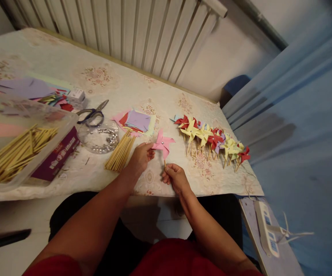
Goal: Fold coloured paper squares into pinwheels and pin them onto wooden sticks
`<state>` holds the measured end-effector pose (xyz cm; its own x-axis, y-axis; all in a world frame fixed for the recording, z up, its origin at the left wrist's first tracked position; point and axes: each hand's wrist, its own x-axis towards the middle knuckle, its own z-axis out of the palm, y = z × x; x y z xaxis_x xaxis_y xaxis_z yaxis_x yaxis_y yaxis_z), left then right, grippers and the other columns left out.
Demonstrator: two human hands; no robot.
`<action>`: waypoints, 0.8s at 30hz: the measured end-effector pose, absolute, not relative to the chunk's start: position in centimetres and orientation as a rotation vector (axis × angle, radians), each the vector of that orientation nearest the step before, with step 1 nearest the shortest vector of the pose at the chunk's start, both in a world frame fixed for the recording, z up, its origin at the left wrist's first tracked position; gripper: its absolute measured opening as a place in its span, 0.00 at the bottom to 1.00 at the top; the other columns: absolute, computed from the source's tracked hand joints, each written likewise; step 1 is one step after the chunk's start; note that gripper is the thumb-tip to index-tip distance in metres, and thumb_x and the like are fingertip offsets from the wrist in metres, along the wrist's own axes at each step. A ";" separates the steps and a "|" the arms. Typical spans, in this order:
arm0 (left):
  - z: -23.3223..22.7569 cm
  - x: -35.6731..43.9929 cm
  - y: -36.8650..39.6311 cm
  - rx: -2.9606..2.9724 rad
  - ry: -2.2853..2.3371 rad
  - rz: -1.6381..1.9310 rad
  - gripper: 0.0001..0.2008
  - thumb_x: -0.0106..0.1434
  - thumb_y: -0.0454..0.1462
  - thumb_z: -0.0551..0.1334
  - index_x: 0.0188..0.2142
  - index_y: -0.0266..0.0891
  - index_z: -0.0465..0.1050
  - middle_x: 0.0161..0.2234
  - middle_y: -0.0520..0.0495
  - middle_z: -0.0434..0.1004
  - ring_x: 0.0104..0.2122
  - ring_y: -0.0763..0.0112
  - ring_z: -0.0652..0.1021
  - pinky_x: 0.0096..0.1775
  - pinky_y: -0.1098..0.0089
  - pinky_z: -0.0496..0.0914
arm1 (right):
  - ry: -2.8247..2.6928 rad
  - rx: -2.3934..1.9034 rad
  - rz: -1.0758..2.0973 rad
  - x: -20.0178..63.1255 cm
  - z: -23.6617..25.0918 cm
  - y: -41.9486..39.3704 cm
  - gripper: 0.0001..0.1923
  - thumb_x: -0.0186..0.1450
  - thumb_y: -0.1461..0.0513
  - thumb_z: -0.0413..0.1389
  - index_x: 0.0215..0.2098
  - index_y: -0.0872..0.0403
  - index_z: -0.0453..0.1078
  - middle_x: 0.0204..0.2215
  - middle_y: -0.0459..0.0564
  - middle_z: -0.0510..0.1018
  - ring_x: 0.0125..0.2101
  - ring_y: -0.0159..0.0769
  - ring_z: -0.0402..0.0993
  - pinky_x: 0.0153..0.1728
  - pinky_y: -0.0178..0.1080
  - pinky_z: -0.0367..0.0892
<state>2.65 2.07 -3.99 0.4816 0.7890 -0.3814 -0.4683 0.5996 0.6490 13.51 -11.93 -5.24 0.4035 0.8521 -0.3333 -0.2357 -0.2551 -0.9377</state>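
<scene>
I see the table first; near its front edge my left hand pinches a sail of the pink pinwheel, and my right hand closes on its stick. Twisting too hard could tear the paper.

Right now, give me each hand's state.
Left hand: closed, pinching a blade of the pink paper pinwheel.
Right hand: closed on its thin wooden stick.

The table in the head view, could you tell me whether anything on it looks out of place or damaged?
Nothing stands out. The left hand and right hand hold a pink pinwheel; finished pinwheels lie in a row, sticks bundled, scissors flat.
</scene>
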 end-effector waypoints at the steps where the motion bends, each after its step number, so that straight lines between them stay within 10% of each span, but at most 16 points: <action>1: -4.0 2.7 2.1 0.504 0.719 0.803 0.12 0.50 0.35 0.70 0.26 0.38 0.65 0.21 0.55 0.69 0.20 0.80 0.70 0.24 0.76 0.63 | -0.585 -1.473 1.148 13.5 -5.2 -11.9 0.15 0.53 0.53 0.64 0.25 0.55 0.69 0.19 0.44 0.76 0.14 0.26 0.68 0.13 0.28 0.55; 24: -3.6 2.5 1.7 0.520 0.760 0.782 0.10 0.50 0.33 0.68 0.26 0.38 0.65 0.20 0.54 0.69 0.20 0.78 0.70 0.25 0.76 0.64 | -0.589 -1.483 1.149 13.5 -5.1 -12.0 0.14 0.54 0.53 0.64 0.25 0.54 0.68 0.19 0.45 0.76 0.14 0.26 0.67 0.14 0.29 0.56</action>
